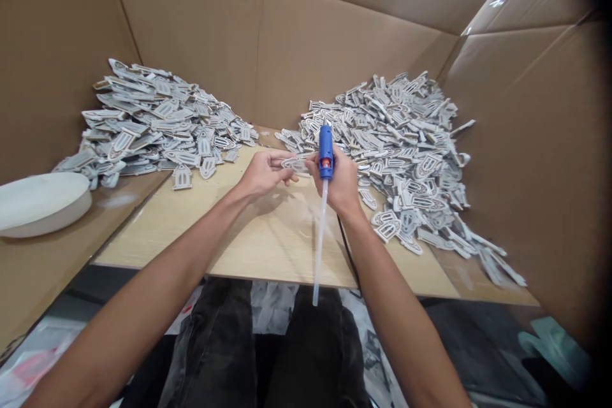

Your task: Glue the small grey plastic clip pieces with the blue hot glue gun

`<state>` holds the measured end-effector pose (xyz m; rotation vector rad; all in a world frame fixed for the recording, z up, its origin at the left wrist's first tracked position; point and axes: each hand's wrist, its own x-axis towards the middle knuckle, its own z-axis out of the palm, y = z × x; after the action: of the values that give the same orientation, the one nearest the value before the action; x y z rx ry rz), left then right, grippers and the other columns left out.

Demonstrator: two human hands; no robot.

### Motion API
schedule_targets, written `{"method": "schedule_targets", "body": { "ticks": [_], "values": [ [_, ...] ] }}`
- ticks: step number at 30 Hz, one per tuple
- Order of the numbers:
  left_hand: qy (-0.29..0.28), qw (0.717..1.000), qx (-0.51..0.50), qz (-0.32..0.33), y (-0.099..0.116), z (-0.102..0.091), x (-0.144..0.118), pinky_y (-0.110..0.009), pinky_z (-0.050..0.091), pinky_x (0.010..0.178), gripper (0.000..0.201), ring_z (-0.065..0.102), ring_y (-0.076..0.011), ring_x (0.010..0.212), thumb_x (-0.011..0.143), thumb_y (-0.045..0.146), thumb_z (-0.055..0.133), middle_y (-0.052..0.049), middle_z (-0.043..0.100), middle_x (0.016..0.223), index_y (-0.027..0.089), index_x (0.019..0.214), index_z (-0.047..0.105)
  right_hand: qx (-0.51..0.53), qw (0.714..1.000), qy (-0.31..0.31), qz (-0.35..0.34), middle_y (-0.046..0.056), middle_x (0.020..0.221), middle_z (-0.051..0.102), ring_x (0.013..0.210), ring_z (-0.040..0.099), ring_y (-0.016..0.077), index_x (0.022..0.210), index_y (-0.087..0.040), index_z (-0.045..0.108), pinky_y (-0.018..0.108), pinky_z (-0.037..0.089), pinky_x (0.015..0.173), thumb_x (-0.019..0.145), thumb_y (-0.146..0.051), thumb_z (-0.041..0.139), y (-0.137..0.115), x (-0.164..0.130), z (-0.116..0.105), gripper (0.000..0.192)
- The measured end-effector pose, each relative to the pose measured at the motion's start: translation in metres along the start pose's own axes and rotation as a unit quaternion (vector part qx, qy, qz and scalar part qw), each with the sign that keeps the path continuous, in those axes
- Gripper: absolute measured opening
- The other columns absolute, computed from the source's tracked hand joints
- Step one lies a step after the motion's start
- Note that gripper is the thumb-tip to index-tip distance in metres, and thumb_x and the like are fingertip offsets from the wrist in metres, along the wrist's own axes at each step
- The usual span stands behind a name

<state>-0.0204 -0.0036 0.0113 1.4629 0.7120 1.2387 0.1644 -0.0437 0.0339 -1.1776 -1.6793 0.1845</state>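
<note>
A blue plastic glue gun (pixel 326 152), with a long translucent glue stick (pixel 319 242) trailing from it, is gripped in the closed right hand (pixel 340 183). A flat grey arched cutout (pixel 297 164) is pinched by the left hand (pixel 262 173), just beside the gun, above the pale wooden board (pixel 268 242) between 2 heaps (pixel 153 122) of similar pieces.

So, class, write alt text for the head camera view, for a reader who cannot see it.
A right hand holds a blue glue gun against a small grey cutout pinched in the left hand, over a wooden board. Piles of cutouts lie left and right, with cardboard walls behind.
</note>
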Motion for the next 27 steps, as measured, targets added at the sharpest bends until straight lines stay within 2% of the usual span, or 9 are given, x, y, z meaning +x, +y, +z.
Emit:
{"method": "schedule_targets", "body": {
  "ticks": [4,11,16,24,27],
  "values": [
    [0.005,1.000,-0.018,-0.008,0.005,0.001,-0.002,-0.030,0.058,0.064,0.045,0.079,-0.0218,0.073,0.074,0.005,0.080,-0.010,0.080,0.086,0.008,0.119,0.074,-0.007,1.000,0.009,0.000,0.005,0.092,0.078,0.084,0.072,0.0244,0.089,-0.026,0.059,0.034,0.053,0.081,0.086,-0.048,0.077,-0.003,-0.002,0.002,0.029],
    [0.011,1.000,-0.024,-0.008,0.004,0.004,-0.003,-0.030,0.060,0.066,0.043,0.080,-0.0216,0.076,0.076,0.010,0.082,-0.013,0.082,0.096,0.008,0.118,0.075,0.005,1.000,0.024,0.008,0.005,0.093,0.077,0.086,0.070,0.0248,0.092,-0.026,0.060,0.034,0.053,0.080,0.086,-0.049,0.078,-0.006,-0.005,0.007,0.030],
    [0.033,0.999,-0.033,0.002,0.001,0.007,-0.003,-0.030,0.060,0.065,0.045,0.079,-0.0220,0.076,0.073,0.013,0.087,-0.014,0.082,0.098,0.009,0.117,0.074,0.023,0.999,0.031,0.023,0.006,0.096,0.076,0.089,0.068,0.0251,0.095,-0.025,0.062,0.035,0.054,0.083,0.088,-0.044,0.075,-0.005,-0.007,0.011,0.024],
    [0.098,0.994,-0.012,0.046,-0.009,0.018,-0.002,-0.027,0.054,0.056,0.045,0.073,-0.0174,0.064,0.073,0.035,0.094,-0.008,0.080,0.084,0.013,0.107,0.074,-0.024,0.999,0.044,0.004,0.005,0.089,0.068,0.086,0.063,0.0253,0.091,-0.026,0.057,0.036,0.051,0.084,0.089,-0.040,0.071,-0.009,-0.011,0.018,0.019],
    [0.110,0.992,-0.003,0.058,-0.012,0.020,-0.003,-0.027,0.054,0.056,0.045,0.072,-0.0162,0.062,0.074,0.038,0.094,-0.007,0.079,0.082,0.014,0.106,0.074,-0.048,0.996,0.073,0.003,0.007,0.091,0.067,0.089,0.062,0.0268,0.087,-0.026,0.054,0.038,0.051,0.085,0.089,-0.039,0.070,-0.009,-0.009,0.021,0.021]
  ]
}}
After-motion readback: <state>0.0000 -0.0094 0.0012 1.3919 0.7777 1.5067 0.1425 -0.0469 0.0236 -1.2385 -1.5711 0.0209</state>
